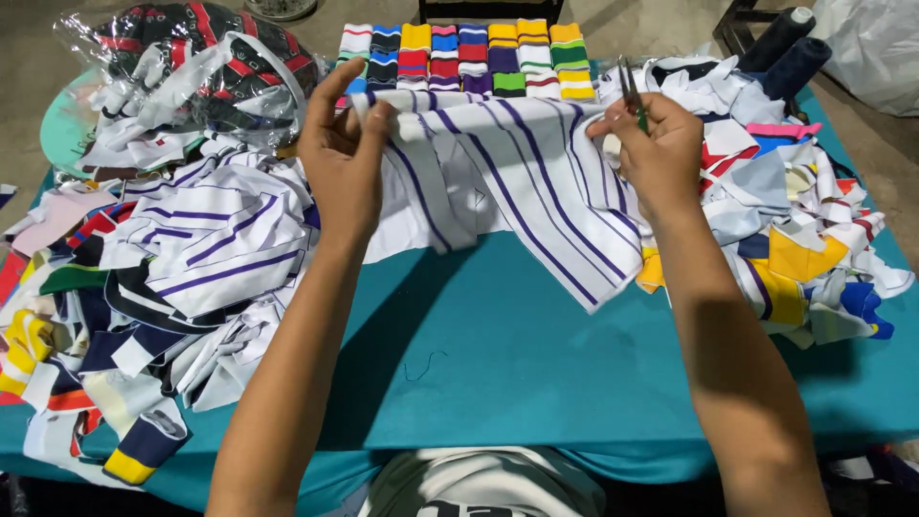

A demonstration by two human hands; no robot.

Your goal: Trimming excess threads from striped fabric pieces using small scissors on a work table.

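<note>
1. Your left hand (343, 163) is pinched on the top edge of the white fabric piece w/ purple stripes (517, 182). Fingers are clenched on a fold, thumb in front.
2. Right hand (656, 153) grips the other top corner of the cloth and holds small snips (632, 96) too, blades pointing up and away from the cloth.
3. I'd say keep the edge taut btwn both hands so you can see the seam properly, and keep those blade tips off the fabric til you've found your spot.
4. The piece is held up over the teal table (517, 364), lower part draping down onto it. It's thin, floppy, creased in the middle, w/ diagonal purple lines.
5. More fabric bits are piled left (182, 258) and right (795, 230), w/ striped knit cuffs (469, 57) lined up at the back.
</note>
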